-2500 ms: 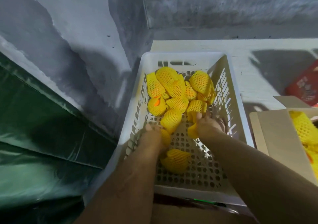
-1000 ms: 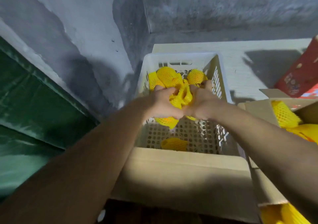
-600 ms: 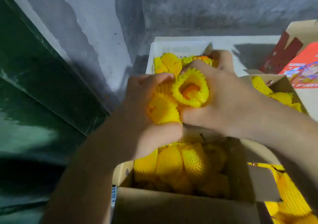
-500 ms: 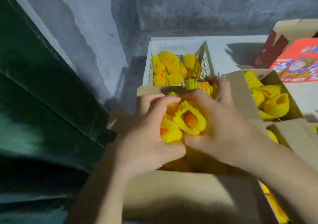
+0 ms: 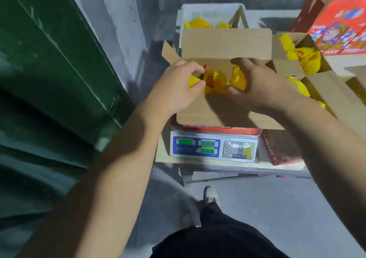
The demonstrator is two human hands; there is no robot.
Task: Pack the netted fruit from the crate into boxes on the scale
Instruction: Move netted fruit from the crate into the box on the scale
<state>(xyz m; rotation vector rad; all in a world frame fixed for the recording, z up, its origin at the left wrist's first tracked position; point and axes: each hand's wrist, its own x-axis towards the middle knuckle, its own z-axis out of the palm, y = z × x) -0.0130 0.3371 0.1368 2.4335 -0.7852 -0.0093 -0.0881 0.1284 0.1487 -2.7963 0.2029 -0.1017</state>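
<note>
Placing step under way. Both hands, left [image 5: 178, 87] and right [image 5: 257, 83], gripped netted fruit [image 5: 215, 81] at frame centre, over the open box [image 5: 225, 41] on the scale [image 5: 213, 148]. Next move, in my judgement: release the fruit inside, then return to the crate [image 5: 210, 13], upper centre.

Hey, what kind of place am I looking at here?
Most likely a small fruit packing or wholesale spot. A digital scale carries an open cardboard box of fruit in yellow foam netting, a white plastic crate holds more behind it, and further filled boxes stand to the right, all on bare concrete.
</note>
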